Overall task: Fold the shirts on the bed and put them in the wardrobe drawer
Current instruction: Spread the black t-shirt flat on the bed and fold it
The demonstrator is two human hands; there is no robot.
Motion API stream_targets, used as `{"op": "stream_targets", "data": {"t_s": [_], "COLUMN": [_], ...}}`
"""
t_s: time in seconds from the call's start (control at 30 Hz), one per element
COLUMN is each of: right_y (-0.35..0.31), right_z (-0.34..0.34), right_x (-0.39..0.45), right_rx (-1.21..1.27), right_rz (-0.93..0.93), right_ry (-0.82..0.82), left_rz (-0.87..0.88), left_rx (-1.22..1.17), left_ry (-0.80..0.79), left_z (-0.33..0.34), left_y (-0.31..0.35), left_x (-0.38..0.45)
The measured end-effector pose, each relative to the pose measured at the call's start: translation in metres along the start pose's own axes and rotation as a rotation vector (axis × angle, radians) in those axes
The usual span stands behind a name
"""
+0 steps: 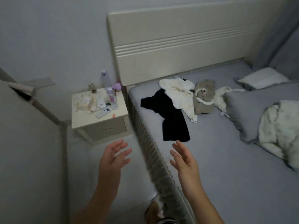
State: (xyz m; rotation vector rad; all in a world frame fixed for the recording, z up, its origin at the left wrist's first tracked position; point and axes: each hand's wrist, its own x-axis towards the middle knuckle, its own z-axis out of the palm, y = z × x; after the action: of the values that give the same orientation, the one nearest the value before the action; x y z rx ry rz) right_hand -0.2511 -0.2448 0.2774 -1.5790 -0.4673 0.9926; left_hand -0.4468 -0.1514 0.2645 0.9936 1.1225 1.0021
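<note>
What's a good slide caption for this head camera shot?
Both open hands, left hand and right hand, reach toward a black shirt lying unfolded on the bed.

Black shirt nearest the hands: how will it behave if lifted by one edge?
The black shirt lies flat and crumpled, so probably floppy and light; it will likely drape. Its top sits under the white garment, which may drag along.

— The black shirt [168, 113]?
— Matt cloth, soft, beside a crumpled cream shirt [179, 92].
— The bed [226, 159]?
— Smooth grey sheet; far headboard [178, 46] looks satin, grooved.
— Left nightstand [100, 117]?
— Same pale finish, clear plastic bottles [111, 96] on it.
</note>
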Motion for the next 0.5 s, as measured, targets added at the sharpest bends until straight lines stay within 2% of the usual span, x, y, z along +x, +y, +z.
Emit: {"op": "stream_targets", "data": {"t_s": [0.1,0.33,0.5], "right_y": [-0.005,0.002,0.034], "right_z": [-0.028,-0.075,-0.080], "right_x": [0.049,0.164,0.266], "right_rx": [-0.020,-0.077,-0.101], "right_rz": [0.000,0.014,0.038], "right_ry": [0.012,0.063,0.069], "left_rz": [-0.013,-0.159,-0.211], "left_rx": [0.033,0.087,0.144], "left_ry": [-0.069,-0.199,-0.182], "left_z": [0.057,0.167,0.210], "left_y": [-0.012,-0.055,-0.107], "left_x": [0.034,0.099,0.168]}}
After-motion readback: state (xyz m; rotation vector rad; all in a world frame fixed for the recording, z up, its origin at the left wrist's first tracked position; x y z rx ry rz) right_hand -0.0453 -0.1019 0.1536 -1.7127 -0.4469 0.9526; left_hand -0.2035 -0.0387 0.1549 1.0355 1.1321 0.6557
